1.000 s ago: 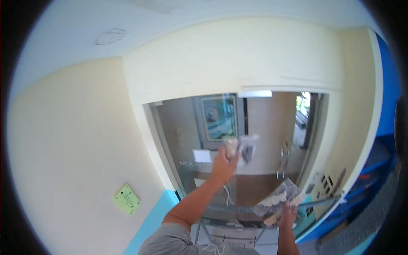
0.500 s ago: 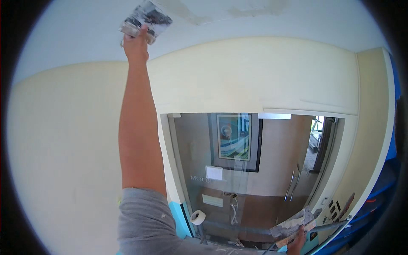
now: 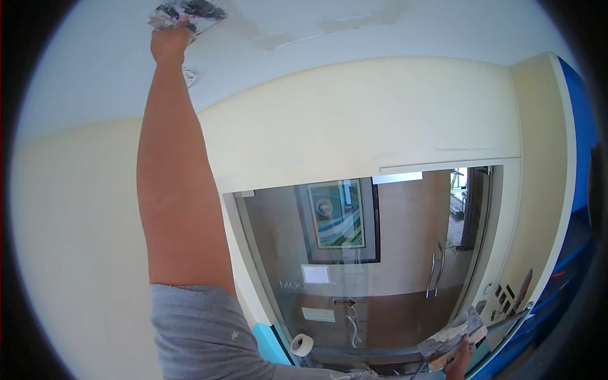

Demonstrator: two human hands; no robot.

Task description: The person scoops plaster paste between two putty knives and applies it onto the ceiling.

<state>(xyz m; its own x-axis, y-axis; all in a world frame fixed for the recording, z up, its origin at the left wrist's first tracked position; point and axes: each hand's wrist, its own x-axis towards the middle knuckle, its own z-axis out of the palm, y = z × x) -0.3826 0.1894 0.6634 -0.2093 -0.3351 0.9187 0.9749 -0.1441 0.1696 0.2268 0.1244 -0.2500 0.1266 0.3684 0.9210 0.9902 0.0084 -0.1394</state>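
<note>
My left arm reaches up at the left, and my left hand [image 3: 170, 44] is closed round a wide putty knife [image 3: 201, 14]. Its broad metal blade, smeared white and dark, is up at the white ceiling [image 3: 253, 69]; whether it touches cannot be told. Right of it, a beige-grey patch of filler [image 3: 335, 25] with a pale wet-looking streak marks the ceiling. Low at the right, my right hand [image 3: 459, 361] grips a second wide putty knife [image 3: 446, 334], its blade coated with grey-white filler and a wood-coloured strip by the fingers.
A cream wall [image 3: 354, 114] meets the ceiling above a glass door [image 3: 399, 278] with metal handles. A roll of white tape [image 3: 301, 344] sits by a grey metal bar [image 3: 354, 352] below. Behind my forearm is a small round ceiling fitting [image 3: 190, 77]. Blue shelving [image 3: 570, 253] stands far right.
My left hand and its putty knife have shifted left and up in view, uncovering the round fitting. More of the ceiling patch and a pale streak show. My right hand sits slightly further right.
</note>
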